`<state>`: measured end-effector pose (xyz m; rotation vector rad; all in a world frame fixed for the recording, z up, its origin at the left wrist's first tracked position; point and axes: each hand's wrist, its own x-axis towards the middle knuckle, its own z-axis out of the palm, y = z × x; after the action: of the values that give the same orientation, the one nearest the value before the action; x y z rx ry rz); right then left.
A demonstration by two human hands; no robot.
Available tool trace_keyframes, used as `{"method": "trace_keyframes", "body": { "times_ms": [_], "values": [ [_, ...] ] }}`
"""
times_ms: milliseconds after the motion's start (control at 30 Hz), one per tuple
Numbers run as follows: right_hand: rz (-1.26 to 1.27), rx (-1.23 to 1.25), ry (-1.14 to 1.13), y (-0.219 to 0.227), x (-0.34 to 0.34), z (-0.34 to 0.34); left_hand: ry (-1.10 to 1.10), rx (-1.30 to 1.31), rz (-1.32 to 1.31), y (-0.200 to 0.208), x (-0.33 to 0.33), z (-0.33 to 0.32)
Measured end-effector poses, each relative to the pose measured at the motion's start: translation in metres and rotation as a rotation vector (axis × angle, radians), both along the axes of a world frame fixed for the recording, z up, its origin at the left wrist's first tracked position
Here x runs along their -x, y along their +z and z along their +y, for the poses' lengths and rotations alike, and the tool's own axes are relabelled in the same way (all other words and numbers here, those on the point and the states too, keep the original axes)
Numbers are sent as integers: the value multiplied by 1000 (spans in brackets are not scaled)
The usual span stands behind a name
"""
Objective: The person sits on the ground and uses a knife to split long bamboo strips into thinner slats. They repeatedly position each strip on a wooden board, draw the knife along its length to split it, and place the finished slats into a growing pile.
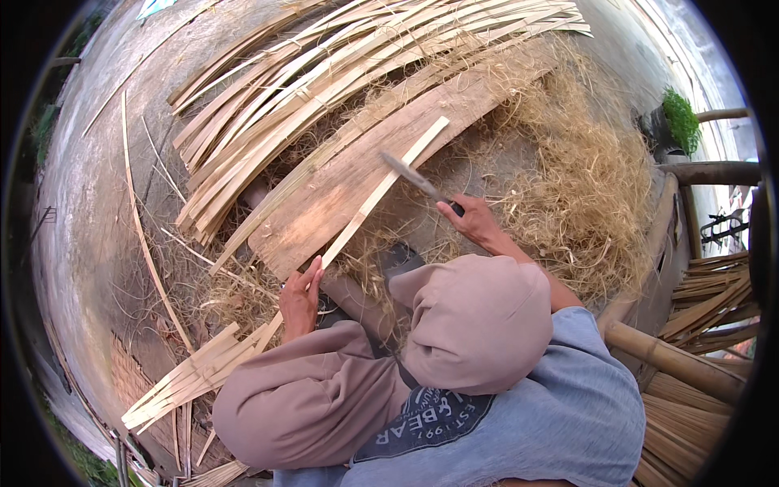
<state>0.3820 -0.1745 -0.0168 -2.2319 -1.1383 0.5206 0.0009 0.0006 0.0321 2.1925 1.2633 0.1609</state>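
Observation:
My left hand (301, 302) pinches the near end of a long, pale bamboo strip (367, 209). The strip slants up and to the right across a wide wooden board (324, 213). In my right hand (473, 219) is the dark handle of a knife (414, 176). Its blade points up and left, and its tip overlaps the strip in the picture; whether it touches cannot be told. Below my left hand, a bundle of similar strips (191, 375) lies beside my knee.
A large stack of bamboo strips (324, 89) lies beyond the board. Curly shavings (580, 187) heap up on the right. A bamboo pole (675, 361) and more strips (714, 300) are at the far right, near a green plant (680, 122). Loose strips (138, 207) lie on the left floor.

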Motion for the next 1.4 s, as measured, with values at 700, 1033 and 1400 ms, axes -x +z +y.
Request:
{"method": "trace_keyframes", "body": {
  "times_ms": [700,1033,1400],
  "values": [
    [-187,-157,59,-15,-26,-15,57,444,-252,-19,10,18],
    [-171,-191,38,-15,-42,-3,108,626,-184,-17,20,25],
    [73,8,-56,9,-14,12,-65,200,63,8,12,8]
  ]
}}
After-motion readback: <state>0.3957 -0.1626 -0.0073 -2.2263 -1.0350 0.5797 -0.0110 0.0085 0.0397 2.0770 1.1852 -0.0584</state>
